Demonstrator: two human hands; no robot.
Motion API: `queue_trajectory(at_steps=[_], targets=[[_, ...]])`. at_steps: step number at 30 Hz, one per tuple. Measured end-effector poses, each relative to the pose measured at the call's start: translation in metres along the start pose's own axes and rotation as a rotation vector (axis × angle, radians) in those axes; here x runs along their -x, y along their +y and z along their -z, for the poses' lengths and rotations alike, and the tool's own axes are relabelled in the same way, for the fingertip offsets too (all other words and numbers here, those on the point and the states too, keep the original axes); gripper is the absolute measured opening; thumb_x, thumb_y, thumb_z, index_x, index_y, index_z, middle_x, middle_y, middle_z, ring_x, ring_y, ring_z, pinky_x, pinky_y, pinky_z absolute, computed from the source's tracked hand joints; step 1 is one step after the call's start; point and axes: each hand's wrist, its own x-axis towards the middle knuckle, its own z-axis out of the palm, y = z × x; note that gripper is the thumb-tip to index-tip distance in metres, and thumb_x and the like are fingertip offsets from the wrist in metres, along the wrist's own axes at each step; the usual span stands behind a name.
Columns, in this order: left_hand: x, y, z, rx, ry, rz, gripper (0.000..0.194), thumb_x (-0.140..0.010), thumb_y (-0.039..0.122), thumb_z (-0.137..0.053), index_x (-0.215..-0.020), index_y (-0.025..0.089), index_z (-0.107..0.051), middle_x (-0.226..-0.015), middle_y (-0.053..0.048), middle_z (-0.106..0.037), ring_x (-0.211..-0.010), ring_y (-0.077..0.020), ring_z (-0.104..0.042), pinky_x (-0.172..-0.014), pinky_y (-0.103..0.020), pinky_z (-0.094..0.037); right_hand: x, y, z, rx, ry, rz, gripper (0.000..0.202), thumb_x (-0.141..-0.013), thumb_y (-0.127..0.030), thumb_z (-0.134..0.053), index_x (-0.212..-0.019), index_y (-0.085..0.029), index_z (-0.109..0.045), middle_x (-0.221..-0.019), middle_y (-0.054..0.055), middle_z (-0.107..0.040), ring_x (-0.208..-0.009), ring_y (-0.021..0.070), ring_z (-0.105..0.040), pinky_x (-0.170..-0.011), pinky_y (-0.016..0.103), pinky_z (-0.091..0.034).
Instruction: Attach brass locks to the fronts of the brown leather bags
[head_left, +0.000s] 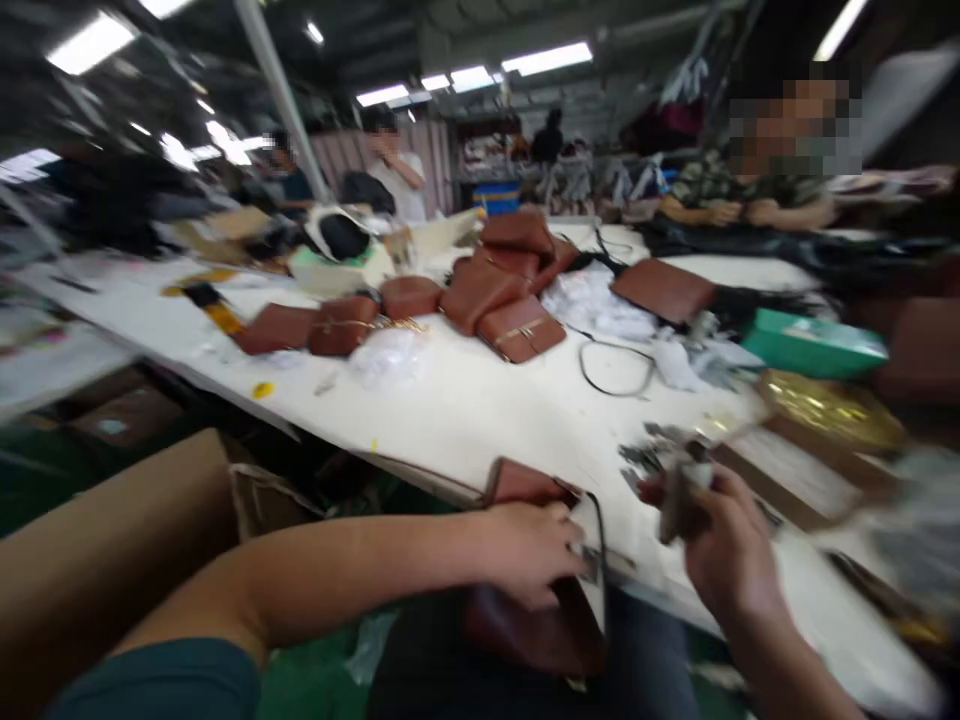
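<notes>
A brown bag with a dark-edged opening lies across the lap at the table's near edge. My left hand rests on it, fingers bent over the opening; part of the bag shows behind the wrist. To the right, above the white table, my right hand is closed around a small greyish-brown item, blurred by motion. Small grey pieces lie on the table just beyond that hand.
Several brown bags stand mid-table, beside clear plastic. On the right are a green box and a carton. A large cardboard box is at the left. A person sits across the table.
</notes>
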Motion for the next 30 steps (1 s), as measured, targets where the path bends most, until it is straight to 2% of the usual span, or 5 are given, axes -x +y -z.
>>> queue_trajectory(at_steps=[2,5,10,15,30], targets=[[0.0,-0.002,-0.003,0.007,0.028,0.025,0.048,-0.086,0.039,-0.068,-0.13,0.022,-0.065,-0.128,-0.014,-0.06,-0.114,-0.0335,-0.054,-0.084,-0.043,-0.057,0.01,-0.005,-0.014,-0.177,0.03,-0.133,0.031,-0.087,-0.055,-0.06,-0.091,-0.026,-0.054,-0.075,-0.001,-0.059,-0.056,0.0179,-0.059,-0.052,0.032,-0.051],[0.0,-0.007,-0.011,0.046,0.046,-0.004,0.045,-0.087,0.036,-0.067,-0.13,0.022,-0.064,-0.132,-0.013,-0.059,-0.117,-0.0331,-0.052,-0.088,-0.043,-0.056,0.019,0.0,-0.033,-0.225,0.064,-0.217,0.034,-0.092,-0.056,-0.06,-0.087,-0.025,-0.048,-0.075,-0.003,-0.052,-0.05,0.0124,-0.05,-0.047,0.027,-0.047],[0.001,-0.004,-0.014,0.068,0.035,0.034,0.043,-0.087,0.036,-0.068,-0.128,0.024,-0.066,-0.129,-0.011,-0.06,-0.118,-0.0333,-0.05,-0.089,-0.043,-0.055,0.035,0.001,-0.051,-0.241,0.021,-0.144,0.026,-0.095,-0.044,-0.06,-0.083,-0.025,-0.048,-0.07,-0.003,-0.053,-0.053,0.0135,-0.053,-0.048,0.026,-0.046],[0.0,-0.006,-0.018,0.082,0.033,0.042,0.044,-0.087,0.037,-0.069,-0.128,0.023,-0.066,-0.125,-0.012,-0.063,-0.122,-0.034,-0.049,-0.095,-0.044,-0.052,0.033,0.007,-0.065,-0.21,0.072,-0.088,0.037,-0.098,-0.047,-0.06,-0.075,-0.026,-0.041,-0.06,-0.006,-0.046,-0.045,0.0117,-0.045,-0.046,0.027,-0.041],[-0.001,-0.006,-0.02,0.105,0.067,0.025,0.037,-0.087,0.037,-0.068,-0.12,0.022,-0.069,-0.123,-0.012,-0.065,-0.116,-0.033,-0.052,-0.094,-0.044,-0.053,0.062,0.003,-0.056,-0.03,-0.072,0.103,0.038,-0.099,-0.035,-0.061,-0.065,-0.024,-0.048,-0.06,-0.001,-0.053,-0.056,0.0162,-0.05,-0.06,0.034,-0.045]])
